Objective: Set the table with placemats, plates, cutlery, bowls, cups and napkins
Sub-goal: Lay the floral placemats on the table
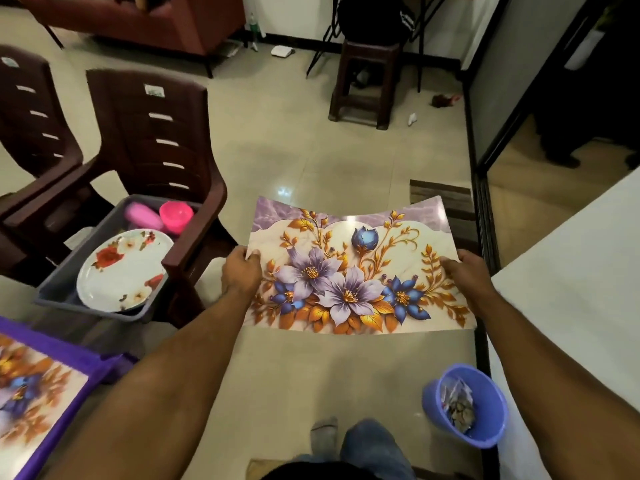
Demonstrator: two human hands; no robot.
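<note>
I hold a floral placemat [349, 271] flat in the air over the floor. My left hand [240, 271] pinches its left edge and my right hand [465, 271] pinches its right edge. The mat shows purple and blue flowers with gold leaves, and its far edge curls upward. The white table [571, 289] lies to the right, just past my right hand. A grey tub [59, 289] on a chair seat at the left holds a white flowered plate [124, 268], a pink bowl [176, 214] and a pink cup [143, 216]. Another floral placemat [31, 393] lies in a purple tray [86, 362] at the bottom left.
Two dark brown plastic chairs [156, 133] stand at the left. A brown stool [367, 81] is at the back. A blue bin [474, 410] with scraps sits on the floor beside the table. A dark doormat [446, 199] lies behind the held mat.
</note>
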